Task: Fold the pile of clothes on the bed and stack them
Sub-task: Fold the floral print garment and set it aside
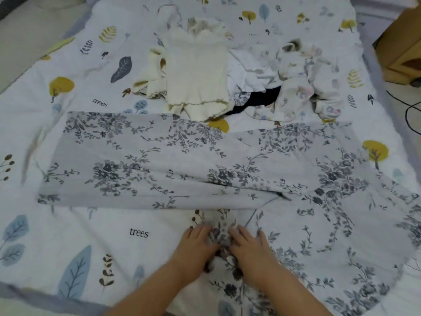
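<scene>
A large grey garment with a dark floral print (159, 160) lies spread across the middle of the bed, one part folded into a flat band to the left, the rest fanned out at the right. My left hand (196, 245) and my right hand (250, 245) lie side by side on its near edge, fingers fairly straight, pressing the fabric down. Behind it sits the pile: a cream ribbed top (196, 74), white cloth (248, 71), a dark item (262, 99) and a pale patterned garment (303, 87).
The bed cover (68, 236) is white with printed leaves and trees. A wooden cabinet (401, 51) stands at the right, with black cables (410, 110) on the floor beside it. The bed's near edge (34, 295) runs along the lower left.
</scene>
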`<action>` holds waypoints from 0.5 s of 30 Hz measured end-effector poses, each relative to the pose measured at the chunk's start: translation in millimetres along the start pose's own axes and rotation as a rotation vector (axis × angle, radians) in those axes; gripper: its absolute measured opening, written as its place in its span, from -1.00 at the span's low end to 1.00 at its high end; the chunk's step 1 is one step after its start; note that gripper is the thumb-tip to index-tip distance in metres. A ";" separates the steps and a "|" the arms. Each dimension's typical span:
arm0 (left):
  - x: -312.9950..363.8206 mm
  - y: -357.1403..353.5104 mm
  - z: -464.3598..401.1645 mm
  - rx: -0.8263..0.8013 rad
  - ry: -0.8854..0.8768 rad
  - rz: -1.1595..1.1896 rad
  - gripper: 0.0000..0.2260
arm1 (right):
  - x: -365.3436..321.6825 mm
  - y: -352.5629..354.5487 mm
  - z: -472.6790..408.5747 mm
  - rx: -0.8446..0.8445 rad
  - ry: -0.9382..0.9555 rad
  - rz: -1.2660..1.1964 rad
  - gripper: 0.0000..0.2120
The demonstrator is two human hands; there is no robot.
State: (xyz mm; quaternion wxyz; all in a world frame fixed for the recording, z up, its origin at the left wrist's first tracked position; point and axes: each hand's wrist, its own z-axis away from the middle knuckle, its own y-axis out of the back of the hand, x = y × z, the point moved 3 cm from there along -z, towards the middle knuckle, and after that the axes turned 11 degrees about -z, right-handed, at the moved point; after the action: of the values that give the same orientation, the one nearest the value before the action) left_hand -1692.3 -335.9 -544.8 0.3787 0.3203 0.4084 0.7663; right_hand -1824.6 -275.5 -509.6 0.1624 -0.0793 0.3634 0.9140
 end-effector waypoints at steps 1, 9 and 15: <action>-1.3 0.8 -2.2 0.051 0.012 -0.034 -0.68 | 4.1 -1.4 0.8 0.032 0.014 -0.013 -0.49; -17.6 54.4 17.7 0.287 0.229 0.580 -0.62 | 40.9 57.4 52.9 0.454 -0.032 -0.911 -0.82; -20.9 132.1 44.8 0.322 0.230 0.923 -0.61 | 39.6 104.5 75.2 0.594 0.072 -1.209 -0.83</action>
State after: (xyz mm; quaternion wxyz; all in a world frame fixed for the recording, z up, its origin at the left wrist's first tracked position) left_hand -1687.9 -386.5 -413.2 -0.1013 0.4356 0.3764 0.8114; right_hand -1900.7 -285.6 -398.9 0.6479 -0.2510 0.4962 0.5205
